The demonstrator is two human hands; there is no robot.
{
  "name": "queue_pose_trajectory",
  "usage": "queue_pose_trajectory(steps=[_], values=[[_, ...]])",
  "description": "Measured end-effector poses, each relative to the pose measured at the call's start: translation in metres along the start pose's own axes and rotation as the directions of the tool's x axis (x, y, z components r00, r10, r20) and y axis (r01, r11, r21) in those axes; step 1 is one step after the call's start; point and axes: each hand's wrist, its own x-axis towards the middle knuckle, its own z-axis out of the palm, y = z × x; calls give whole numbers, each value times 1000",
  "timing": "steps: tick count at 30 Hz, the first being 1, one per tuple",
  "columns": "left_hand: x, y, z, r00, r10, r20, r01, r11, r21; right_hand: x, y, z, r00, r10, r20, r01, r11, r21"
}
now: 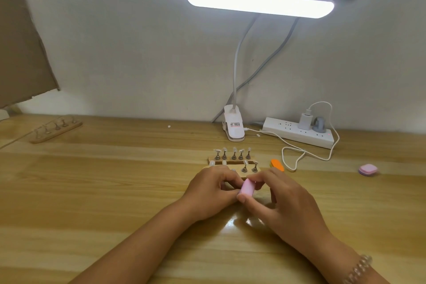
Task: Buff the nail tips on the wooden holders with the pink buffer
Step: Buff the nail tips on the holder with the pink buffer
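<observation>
Both hands meet close together over the middle of the desk [110,182], a little toward its near edge. The right hand [284,202] clamps the pink buffer [247,188] between thumb and fingertips, the block tilted with its upper end against the left hand [208,193]. The left hand's fingers are curled in toward the buffer, but whether they pinch anything is hidden, so I cannot tell. Just behind the hands lie two wooden holders side by side: the farther holder [213,159] carries five metal stands with nail tips [234,150], and the nearer holder [237,166] is partly covered by the left knuckles. A third holder [56,132] sits well apart near the far left corner. An orange buffer [276,165] lies just beside the holders on their right, and a pink and purple block [368,170] rests toward the right edge. Along the back edge stand a white lamp clip [233,127], its lit bar [260,2] overhead, and a power strip [299,134]. A beaded bracelet [359,268] circles the right wrist.
</observation>
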Motion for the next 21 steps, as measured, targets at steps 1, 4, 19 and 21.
queue_pose_trajectory(steps=[1,4,19,21], values=[[0,0,0,1000,2,-1,-2,1000,3,2,2,0,999,28,-16,-29,1000,-6],[0,0,0,1000,7,3,-7,1000,7,3,5,0,998,52,-45,-53,998,-32],[1,-1,1,999,26,-19,-26,1000,7,2,4,3,999,43,5,-43,998,47],[0,-1,1,999,27,-19,-27,1000,1,6,8,3,994,103,-26,-102,994,36]])
